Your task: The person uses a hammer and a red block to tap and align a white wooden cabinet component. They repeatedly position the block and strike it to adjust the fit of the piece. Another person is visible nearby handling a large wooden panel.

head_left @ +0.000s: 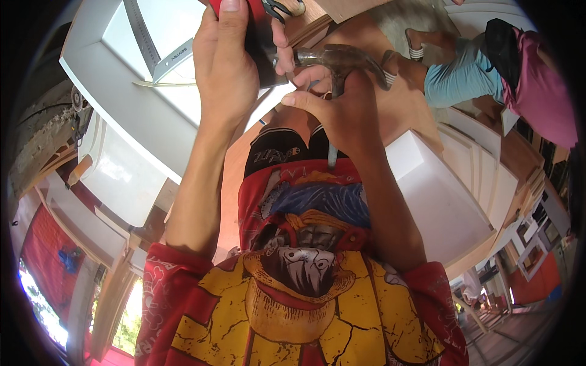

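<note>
My right hand (345,113) is wrapped round a claw hammer (339,58). Its rusty brown head lies above my fist, and the handle runs down toward my lap. The thumb points left, near a thin object at the fingertips that I cannot make out. At the upper middle, my left hand (227,76) grips a red and black thing (259,46) with a flat dark side. Its kind does not show, as the picture's top edge cuts it off. Left of that hand, a metal try square (173,59) with a ruled blade lies on a white panel piece (122,79).
Dark-handled scissors or pliers (278,8) lie at the top beside wood pieces. On the right stands a white box-shaped cabinet part (433,183). Another person in teal shorts (458,82) is at the upper right. White boards (122,177) lean at the left.
</note>
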`<state>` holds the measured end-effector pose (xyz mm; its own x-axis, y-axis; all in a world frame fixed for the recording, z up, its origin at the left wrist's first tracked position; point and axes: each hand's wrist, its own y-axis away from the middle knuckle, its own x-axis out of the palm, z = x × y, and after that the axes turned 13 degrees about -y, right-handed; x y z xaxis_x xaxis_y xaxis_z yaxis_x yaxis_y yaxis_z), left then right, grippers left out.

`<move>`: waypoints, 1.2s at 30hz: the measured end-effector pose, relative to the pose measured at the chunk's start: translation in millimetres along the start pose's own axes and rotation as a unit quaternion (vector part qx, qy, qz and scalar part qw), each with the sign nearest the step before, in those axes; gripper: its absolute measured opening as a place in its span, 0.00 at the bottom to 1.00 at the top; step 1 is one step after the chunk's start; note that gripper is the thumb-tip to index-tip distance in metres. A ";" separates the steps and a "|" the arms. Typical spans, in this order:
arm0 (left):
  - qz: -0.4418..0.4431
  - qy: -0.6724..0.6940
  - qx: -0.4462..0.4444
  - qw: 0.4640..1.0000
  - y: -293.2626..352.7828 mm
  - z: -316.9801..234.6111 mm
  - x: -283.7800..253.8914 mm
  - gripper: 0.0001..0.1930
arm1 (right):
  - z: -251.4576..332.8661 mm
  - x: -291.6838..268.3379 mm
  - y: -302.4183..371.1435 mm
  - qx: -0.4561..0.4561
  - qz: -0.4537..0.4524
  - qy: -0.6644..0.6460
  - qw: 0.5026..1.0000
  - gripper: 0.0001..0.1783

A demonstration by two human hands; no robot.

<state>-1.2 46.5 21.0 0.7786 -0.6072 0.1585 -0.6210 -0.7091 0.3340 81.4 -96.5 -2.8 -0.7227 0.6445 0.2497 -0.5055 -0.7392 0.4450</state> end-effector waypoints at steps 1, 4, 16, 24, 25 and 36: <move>0.007 -0.002 0.006 1.000 -0.5 0.9 -1.9 0.20 | -0.1 0.4 0.1 0.001 0.002 -0.002 1.000 0.12; 0.008 -0.036 0.015 0.999 -4.3 6.8 -4.2 0.22 | 0.2 -0.4 -1.5 0.005 0.004 -0.017 1.000 0.12; -0.098 0.053 0.056 0.992 -12.2 -12.5 -58.8 0.27 | 10.8 -25.8 1.0 -0.055 0.057 0.215 0.973 0.18; -0.087 -0.376 0.038 0.922 53.1 8.9 -57.8 0.18 | 39.3 -22.8 37.8 -0.314 0.111 0.357 0.873 0.17; -0.092 -0.362 0.027 0.927 58.4 8.9 -55.0 0.18 | 47.3 -17.9 43.6 -0.301 0.109 0.368 0.873 0.17; -0.098 -0.375 -0.011 0.922 81.2 -2.2 -48.9 0.13 | 54.8 -18.3 40.7 -0.316 0.114 0.454 0.825 0.24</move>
<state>-89.5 19.4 42.4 0.5880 -0.5516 -0.5916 -0.4667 -0.8287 0.3089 99.9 -127.7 57.9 -0.7427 0.2751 -0.6105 -0.2451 -0.9601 -0.1344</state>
